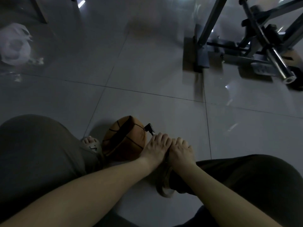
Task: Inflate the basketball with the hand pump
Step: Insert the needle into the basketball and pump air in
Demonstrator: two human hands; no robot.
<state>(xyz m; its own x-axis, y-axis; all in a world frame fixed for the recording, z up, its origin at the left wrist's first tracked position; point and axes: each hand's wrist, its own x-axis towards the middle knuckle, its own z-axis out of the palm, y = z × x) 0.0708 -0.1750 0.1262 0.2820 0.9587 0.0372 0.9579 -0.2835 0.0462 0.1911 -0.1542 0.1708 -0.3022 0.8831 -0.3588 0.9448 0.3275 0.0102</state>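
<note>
One head-worn wide-angle view, facing forward and down at tiled floor [147,79], left hand [155,148] and right hand [180,150] close at 6 o'clock.

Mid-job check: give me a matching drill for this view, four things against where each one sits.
Things:
1. basketball
2. black hose connector
3. white plastic bag
4. metal frame

Places:
A. far left on the floor
B. upper right
C. at the basketball's right edge, just beyond the left hand
D. dented, beside the sandalled foot

Pairs: 1-D, 2-C, 3-A, 4-B
</note>
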